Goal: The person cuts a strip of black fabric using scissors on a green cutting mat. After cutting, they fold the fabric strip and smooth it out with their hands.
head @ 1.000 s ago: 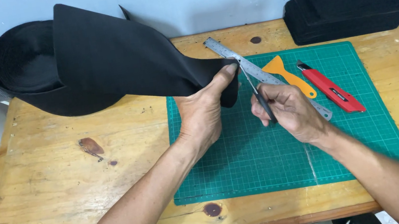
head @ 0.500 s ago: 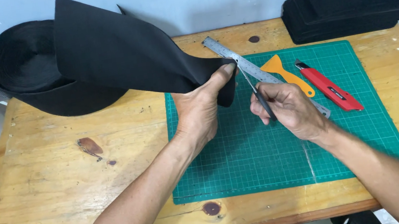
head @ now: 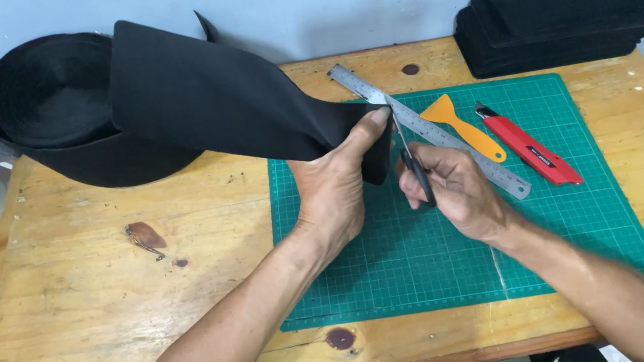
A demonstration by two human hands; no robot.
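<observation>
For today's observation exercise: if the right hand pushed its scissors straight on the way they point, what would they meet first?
Probably the black fabric strip pinched by the left hand; the right hand aims the scissors at its end.

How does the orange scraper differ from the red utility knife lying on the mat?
The orange scraper flares into a wide flat blade at its far end; the red utility knife is a narrow bar with a black tip. The scraper lies against the steel ruler; the knife lies apart, further right. The scraper is plain orange, the knife red with black parts. Both rest untouched on the green cutting mat, slanted the same way.
</observation>
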